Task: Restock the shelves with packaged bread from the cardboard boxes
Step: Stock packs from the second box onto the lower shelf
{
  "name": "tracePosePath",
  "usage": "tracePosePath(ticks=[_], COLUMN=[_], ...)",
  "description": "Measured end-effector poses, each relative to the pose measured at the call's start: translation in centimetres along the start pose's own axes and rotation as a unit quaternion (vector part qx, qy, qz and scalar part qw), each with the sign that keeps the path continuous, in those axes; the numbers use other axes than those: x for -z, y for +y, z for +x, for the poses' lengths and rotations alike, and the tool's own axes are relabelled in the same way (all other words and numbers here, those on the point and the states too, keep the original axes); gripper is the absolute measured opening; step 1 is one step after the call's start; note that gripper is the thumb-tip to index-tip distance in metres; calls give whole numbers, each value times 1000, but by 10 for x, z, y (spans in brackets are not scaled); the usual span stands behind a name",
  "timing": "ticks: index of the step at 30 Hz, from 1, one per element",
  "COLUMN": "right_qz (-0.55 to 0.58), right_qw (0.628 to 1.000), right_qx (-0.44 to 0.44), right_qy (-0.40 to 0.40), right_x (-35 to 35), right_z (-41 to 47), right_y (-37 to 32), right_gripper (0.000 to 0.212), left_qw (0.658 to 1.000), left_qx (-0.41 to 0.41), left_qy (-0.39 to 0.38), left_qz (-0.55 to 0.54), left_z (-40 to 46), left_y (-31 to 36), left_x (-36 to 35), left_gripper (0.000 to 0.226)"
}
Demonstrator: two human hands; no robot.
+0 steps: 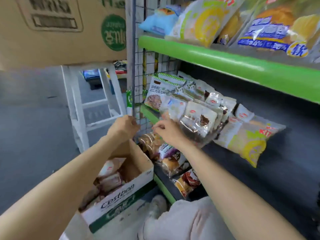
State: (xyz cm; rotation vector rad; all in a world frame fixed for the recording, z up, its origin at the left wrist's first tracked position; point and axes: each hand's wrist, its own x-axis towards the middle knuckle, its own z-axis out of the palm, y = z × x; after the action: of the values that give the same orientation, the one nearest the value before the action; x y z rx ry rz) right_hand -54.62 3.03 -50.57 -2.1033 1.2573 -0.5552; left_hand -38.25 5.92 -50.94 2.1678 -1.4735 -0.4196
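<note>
An open cardboard box (119, 196) with white and green print stands on the floor at lower centre, holding several bread packs (110, 177). The middle shelf (251, 122) carries a pile of clear-wrapped bread packs (199, 118) and a yellow-printed pack (245, 141). My left hand (124, 126) is closed just left of the wire mesh side panel (140, 80), above the box; whether it grips anything is unclear. My right hand (167, 130) reaches to the front left of the pile, fingers pinched at the edge of a clear pack.
A large cardboard box (57, 28) fills the upper left. A white step stool (93, 104) stands on the grey floor behind the box. The top shelf with a green edge (225, 59) holds more bread bags. The lower shelf (164, 184) holds packs too. My knee (187, 219) is at the bottom.
</note>
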Motion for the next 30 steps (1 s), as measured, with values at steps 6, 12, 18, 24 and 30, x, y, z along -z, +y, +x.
tracePosePath(ticks=[6, 12, 18, 24, 30], right_qz=[-33, -122, -207, -314, -288], right_qw=[990, 958, 925, 915, 942], right_qx=[-9, -12, -13, 60, 108], right_qy=[-135, -259, -317, -246, -134], right_x=[-147, -275, -368, -426, -424], right_z=[61, 107, 157, 198, 207], right_y=[5, 45, 90, 125, 134], right_gripper=[21, 44, 95, 109, 72], left_qw=[986, 973, 946, 904, 929], left_qx=[161, 211, 261, 315, 311], left_qy=[-34, -86, -185, -270, -172], left_qz=[40, 44, 47, 99, 105], left_z=[3, 25, 64, 74, 69], left_y=[-158, -282, -349, -395, -406], left_x=[-24, -89, -157, -221, -235], left_gripper=[30, 30, 44, 96, 92])
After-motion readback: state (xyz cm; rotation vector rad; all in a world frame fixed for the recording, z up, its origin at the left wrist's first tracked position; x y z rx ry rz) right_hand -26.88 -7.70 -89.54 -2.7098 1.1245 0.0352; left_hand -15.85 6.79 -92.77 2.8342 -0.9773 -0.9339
